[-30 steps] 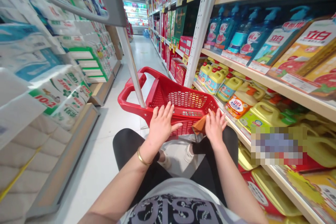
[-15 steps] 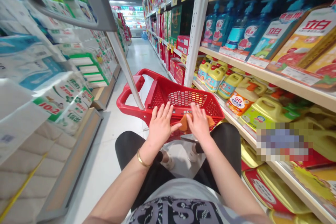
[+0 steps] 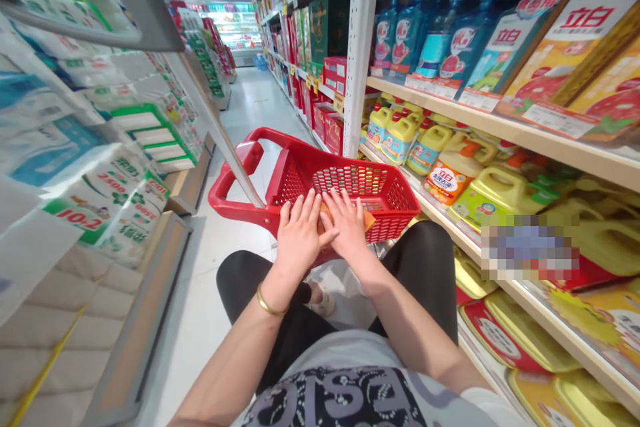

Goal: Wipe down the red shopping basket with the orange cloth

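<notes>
A red rolling shopping basket [image 3: 400, 183] with perforated walls stands on the floor before my knees. My left hand [image 3: 299, 230], a gold bangle at its wrist, lies flat over the basket's near rim with its fingers stretched. Beside it, my right hand [image 3: 345, 227] is also open, palm down, its fingers extended; the thumbs overlap. Neither hand visibly grips anything. From behind the right hand peeks an orange-brown piece [image 3: 369, 221] at the basket's near side; its kind is unclear. The metal handle pole [image 3: 227, 150] rises up and left from the basket.
Shelves on the right hold blue pump bottles [image 3: 400, 33] and yellow detergent jugs [image 3: 400, 137]. Packs of tissue [image 3: 107, 197] are stacked along the left. A pale tiled aisle [image 3: 250, 97] runs ahead to a lit cooler [image 3: 233, 27].
My right hand has moved left until it meets my left hand. Both stay open. The view has shifted slightly, so the basket and shelves appear a little further left.
</notes>
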A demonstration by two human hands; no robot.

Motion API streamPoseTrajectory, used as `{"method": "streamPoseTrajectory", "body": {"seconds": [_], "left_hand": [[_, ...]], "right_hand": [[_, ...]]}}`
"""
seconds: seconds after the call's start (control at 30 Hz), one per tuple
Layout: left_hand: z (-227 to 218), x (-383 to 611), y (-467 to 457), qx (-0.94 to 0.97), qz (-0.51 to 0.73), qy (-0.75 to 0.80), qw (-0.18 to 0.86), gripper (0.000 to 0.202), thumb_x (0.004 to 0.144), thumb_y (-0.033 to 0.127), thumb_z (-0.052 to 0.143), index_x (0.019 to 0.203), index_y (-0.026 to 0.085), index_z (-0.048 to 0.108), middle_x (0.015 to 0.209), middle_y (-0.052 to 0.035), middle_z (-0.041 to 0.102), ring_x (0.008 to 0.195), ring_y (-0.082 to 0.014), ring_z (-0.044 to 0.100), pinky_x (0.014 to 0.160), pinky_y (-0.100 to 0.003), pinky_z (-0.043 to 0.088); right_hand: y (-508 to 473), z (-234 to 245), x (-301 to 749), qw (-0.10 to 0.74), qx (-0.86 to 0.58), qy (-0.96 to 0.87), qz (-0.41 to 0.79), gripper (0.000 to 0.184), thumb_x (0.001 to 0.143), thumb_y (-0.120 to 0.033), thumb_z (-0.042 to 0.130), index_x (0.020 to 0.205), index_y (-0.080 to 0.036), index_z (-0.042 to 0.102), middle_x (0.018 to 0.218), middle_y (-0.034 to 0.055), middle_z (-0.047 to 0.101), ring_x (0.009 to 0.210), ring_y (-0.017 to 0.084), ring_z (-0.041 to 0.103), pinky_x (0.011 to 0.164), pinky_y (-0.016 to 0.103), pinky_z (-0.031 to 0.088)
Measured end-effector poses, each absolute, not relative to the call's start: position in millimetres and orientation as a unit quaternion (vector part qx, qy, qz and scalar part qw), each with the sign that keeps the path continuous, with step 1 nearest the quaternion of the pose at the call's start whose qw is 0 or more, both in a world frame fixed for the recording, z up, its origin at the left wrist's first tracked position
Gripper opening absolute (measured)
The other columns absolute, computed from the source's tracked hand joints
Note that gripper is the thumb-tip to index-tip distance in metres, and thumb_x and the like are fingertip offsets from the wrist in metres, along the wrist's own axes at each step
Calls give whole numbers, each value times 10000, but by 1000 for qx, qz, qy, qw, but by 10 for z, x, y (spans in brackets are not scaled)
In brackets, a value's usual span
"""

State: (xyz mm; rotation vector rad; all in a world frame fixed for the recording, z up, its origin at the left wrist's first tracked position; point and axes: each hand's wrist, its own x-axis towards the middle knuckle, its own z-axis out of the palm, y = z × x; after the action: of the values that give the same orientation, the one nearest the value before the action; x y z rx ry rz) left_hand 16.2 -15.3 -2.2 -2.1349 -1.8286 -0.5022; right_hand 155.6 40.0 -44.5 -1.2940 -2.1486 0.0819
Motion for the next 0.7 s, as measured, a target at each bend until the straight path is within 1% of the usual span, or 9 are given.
{"method": "streamPoseTrajectory", "body": {"seconds": [0.07,0.17,0.23,0.33,0.47,0.53,0.57,0.63,0.7], "left_hand": [[-28,162,-154,-742,-177,-630,146,846,1044,699,434,1704,176,353,1767,-100,309,1612,-359,375,1342,-575,195],[-46,176,-158,-744,-191,-622,149,868,1036,703,458,1706,164,344,1761,-114,329,1624,-357,355,1356,-574,159],[-53,187,-160,-743,-199,-622,147,871,1033,701,470,1709,167,339,1755,-119,343,1628,-355,348,1363,-568,144],[-52,192,-160,-742,-201,-624,141,886,1029,713,467,1710,162,332,1764,-115,325,1633,-350,340,1365,-562,151],[-48,184,-162,-743,-197,-624,141,897,1028,725,455,1705,148,338,1772,-106,308,1635,-347,333,1367,-568,155],[-49,179,-163,-743,-195,-624,145,887,1033,721,445,1699,143,351,1770,-108,309,1635,-347,335,1369,-568,142],[-50,176,-162,-742,-194,-625,147,879,1037,718,440,1697,143,357,1768,-110,310,1633,-349,338,1368,-570,136],[-52,168,-158,-741,-190,-626,149,853,1045,704,431,1697,157,365,1766,-110,315,1626,-355,350,1363,-578,135],[-53,161,-153,-742,-184,-628,149,835,1047,694,432,1699,176,365,1763,-105,324,1618,-360,364,1357,-585,146]], "right_hand": [[435,-491,1738,310,-502,-807,24,572,1140,-508,369,1680,-326,415,1791,19,307,1684,290,175,1356,611,82],[540,-636,2241,312,-565,-763,0,584,1130,-511,379,1671,-299,441,1806,52,266,1689,343,128,1336,660,99],[645,-720,2597,311,-609,-729,-3,580,1129,-504,358,1650,-279,475,1786,61,322,1681,347,161,1329,679,101],[801,-771,2914,311,-661,-683,6,563,1125,-488,317,1553,-256,599,1717,69,456,1646,344,271,1320,700,122],[782,-714,2644,333,-672,-662,4,550,1118,-431,310,1431,-219,710,1632,97,566,1591,368,378,1308,724,124],[648,-648,2278,343,-624,-702,2,536,1129,-424,314,1428,-223,710,1601,90,601,1563,348,429,1320,697,100],[570,-609,2084,345,-590,-730,3,526,1138,-424,315,1462,-233,683,1606,75,597,1560,323,439,1334,663,87],[440,-530,1757,348,-540,-766,14,504,1147,-428,335,1532,-266,616,1638,49,564,1560,287,441,1344,618,90],[383,-476,1611,343,-508,-789,28,496,1147,-447,359,1569,-297,573,1665,28,532,1565,268,434,1345,582,123]]}}
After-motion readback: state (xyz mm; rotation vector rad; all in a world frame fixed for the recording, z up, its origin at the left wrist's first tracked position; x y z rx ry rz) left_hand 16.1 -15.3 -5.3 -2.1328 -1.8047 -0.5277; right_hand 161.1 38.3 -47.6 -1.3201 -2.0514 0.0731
